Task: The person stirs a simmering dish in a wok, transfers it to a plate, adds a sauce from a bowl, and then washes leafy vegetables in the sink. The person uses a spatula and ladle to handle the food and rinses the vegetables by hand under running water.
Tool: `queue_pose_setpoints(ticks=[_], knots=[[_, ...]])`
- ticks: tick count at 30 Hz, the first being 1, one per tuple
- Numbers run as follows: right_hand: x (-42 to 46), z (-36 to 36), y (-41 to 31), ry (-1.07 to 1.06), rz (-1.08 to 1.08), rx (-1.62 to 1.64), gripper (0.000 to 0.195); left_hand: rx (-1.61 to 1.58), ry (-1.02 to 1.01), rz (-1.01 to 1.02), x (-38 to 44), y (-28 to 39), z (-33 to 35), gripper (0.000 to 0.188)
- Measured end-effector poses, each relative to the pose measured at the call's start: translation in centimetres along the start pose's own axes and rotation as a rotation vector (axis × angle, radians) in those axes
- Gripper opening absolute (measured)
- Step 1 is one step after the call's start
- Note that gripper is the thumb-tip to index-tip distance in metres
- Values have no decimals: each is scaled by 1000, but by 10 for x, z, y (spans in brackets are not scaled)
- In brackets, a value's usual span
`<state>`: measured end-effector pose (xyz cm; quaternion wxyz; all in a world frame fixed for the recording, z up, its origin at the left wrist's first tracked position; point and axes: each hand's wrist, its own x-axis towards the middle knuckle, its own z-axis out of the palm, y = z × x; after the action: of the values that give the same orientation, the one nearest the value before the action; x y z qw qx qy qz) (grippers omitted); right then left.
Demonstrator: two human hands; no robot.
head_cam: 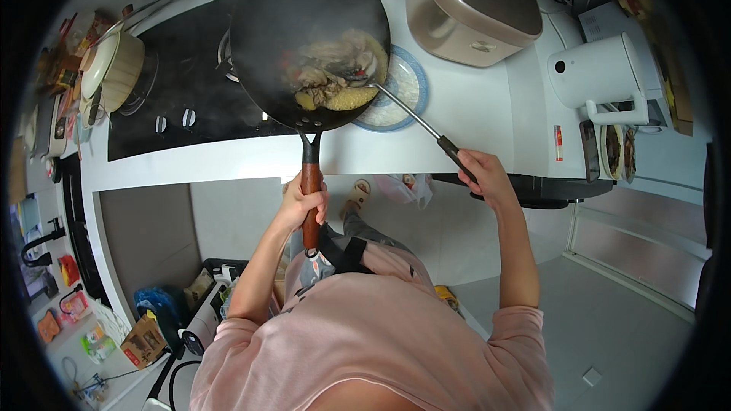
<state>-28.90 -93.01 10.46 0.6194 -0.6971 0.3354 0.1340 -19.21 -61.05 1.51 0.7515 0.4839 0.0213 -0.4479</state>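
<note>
My left hand (301, 203) grips the brown wooden handle of a black wok (308, 23), which is tilted over the right end of the hob and partly over a blue-rimmed plate (420, 88). Steam rises inside the wok, and cooked food (337, 68) with pale pieces and bits of red lies towards its lower right side. My right hand (485, 177) holds a metal-shafted cooking utensil (412, 114) by its black grip. The utensil's working end is in the wok by the food, mostly hidden. Under the wok, part of the plate is out of sight.
Left of the wok lies a black glass hob (177, 80) with a cream lidded pot (117, 68) at its far end. A rice cooker (477, 11) stands behind the plate. Further right are a white jug-like appliance (597, 71) and dishes of food (612, 151). A plastic bag (408, 188) lies below the counter.
</note>
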Motion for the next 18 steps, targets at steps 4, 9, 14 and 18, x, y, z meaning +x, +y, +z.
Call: queue_pose_setpoints(ticks=[4,9,14,18], knots=[[-7,-2,-1,22,10,-15,29,83,52,58,4,-4,0,25],[-11,-17,15,17,-9,0,29,165,91,62,6,-6,4,24],[-26,-22,18,64,6,16,28,228,125,83,7,-11,4,25],[-36,-31,24,102,60,10,30,269,138,93,11,-13,3,26]])
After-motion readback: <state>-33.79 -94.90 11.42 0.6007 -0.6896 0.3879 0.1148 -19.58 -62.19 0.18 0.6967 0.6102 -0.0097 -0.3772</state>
